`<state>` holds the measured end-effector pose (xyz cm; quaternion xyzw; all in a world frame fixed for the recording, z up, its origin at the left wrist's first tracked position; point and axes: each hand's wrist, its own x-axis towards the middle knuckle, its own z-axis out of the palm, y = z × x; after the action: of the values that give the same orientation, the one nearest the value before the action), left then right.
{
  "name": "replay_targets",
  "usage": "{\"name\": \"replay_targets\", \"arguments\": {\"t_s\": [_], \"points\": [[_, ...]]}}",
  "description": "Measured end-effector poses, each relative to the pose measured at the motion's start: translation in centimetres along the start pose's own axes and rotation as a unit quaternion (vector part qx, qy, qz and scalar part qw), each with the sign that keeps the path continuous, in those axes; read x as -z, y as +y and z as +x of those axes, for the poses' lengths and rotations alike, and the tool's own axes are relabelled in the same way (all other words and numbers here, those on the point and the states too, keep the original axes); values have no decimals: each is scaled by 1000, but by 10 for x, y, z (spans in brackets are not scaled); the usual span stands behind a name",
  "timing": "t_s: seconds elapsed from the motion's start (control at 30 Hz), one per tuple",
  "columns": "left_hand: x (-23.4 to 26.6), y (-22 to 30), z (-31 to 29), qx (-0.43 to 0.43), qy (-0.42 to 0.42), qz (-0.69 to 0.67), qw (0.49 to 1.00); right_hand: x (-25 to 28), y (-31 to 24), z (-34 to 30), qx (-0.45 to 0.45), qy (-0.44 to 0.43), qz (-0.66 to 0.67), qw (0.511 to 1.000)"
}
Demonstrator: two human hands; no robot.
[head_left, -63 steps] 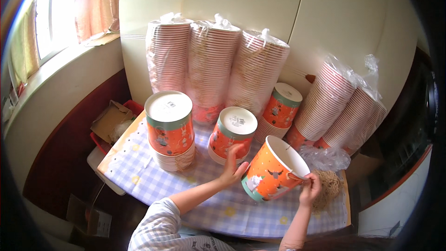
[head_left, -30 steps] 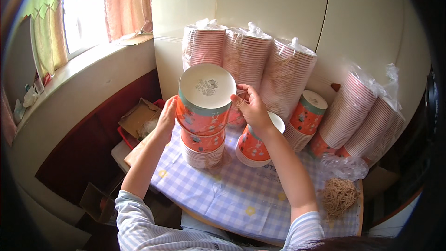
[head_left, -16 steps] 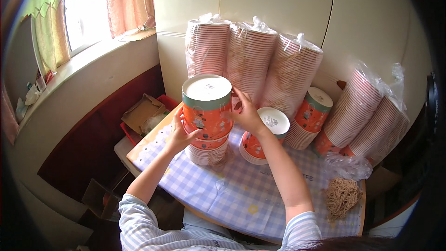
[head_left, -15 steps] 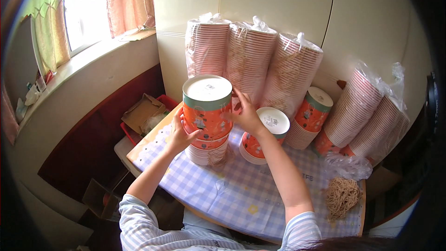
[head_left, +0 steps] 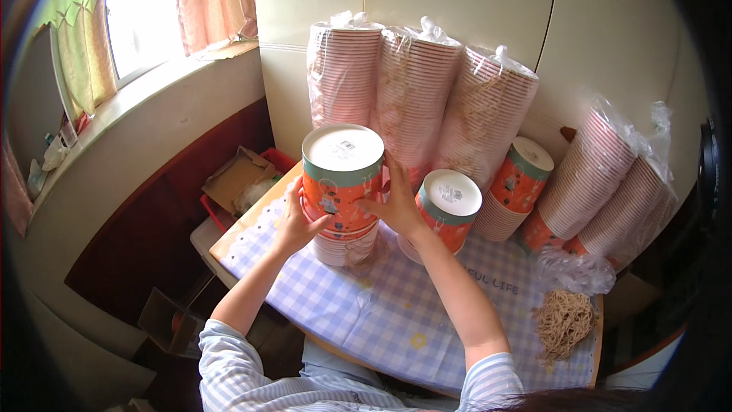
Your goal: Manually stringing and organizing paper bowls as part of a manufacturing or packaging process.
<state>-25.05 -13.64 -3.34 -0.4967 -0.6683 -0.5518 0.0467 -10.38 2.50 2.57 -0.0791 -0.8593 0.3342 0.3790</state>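
Observation:
An orange paper tub (head_left: 341, 197) with a green band stands upside down, its white base up, over a stack of nested tubs (head_left: 345, 250) on the table's left half. My left hand (head_left: 299, 223) is curled around its left side, thumb across the front. On the opposite side my right hand (head_left: 394, 202) grips it, with the thumb at the front and fingers reaching behind. Just right of my right wrist stands a second upturned stack of tubs (head_left: 450, 206), partly covered by my forearm. A short tub stack (head_left: 522, 179) rises farther right.
Tall plastic-wrapped tub stacks (head_left: 415, 95) line the back; more bagged stacks (head_left: 583, 168) lean at right. A bundle of tan rubber bands (head_left: 564, 324) and crumpled clear plastic (head_left: 576, 271) lie on the checked tablecloth (head_left: 366, 320). A red crate (head_left: 217, 210) holds cardboard beyond the left edge.
My right hand has slid lower on the orange tub, and its thumb now lies across the front. The left hand keeps its hold. The whole view has shifted slightly.

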Motion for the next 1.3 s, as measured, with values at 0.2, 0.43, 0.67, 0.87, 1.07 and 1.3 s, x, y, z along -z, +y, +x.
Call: {"name": "replay_targets", "arguments": {"t_s": [0.2, 0.43, 0.67, 0.87, 1.07, 1.3], "points": [[0, 1, -4, 24, -14, 3, 1000, -3, 5, -6, -29, -17, 22, 999], [-4, -5, -9, 13, 3, 21, 1000, -5, 10, -9, -36, -40, 42, 998], [-6, -4, -13, 40, -3, 1, 999, -14, 19, -17, -38, -36, 37, 998], [-7, -14, -16, 27, 10, 14, 999, -16, 21, -18, -27, -54, 64, 996], [-10, -18, -19, 4, 24, 19, 1000, -17, 37, -56, -105, -64, 68, 990], [-38, 27, -47, -185, 134, 160, 960, 13, 55, -161, -75, -63, -79, 992]]}}
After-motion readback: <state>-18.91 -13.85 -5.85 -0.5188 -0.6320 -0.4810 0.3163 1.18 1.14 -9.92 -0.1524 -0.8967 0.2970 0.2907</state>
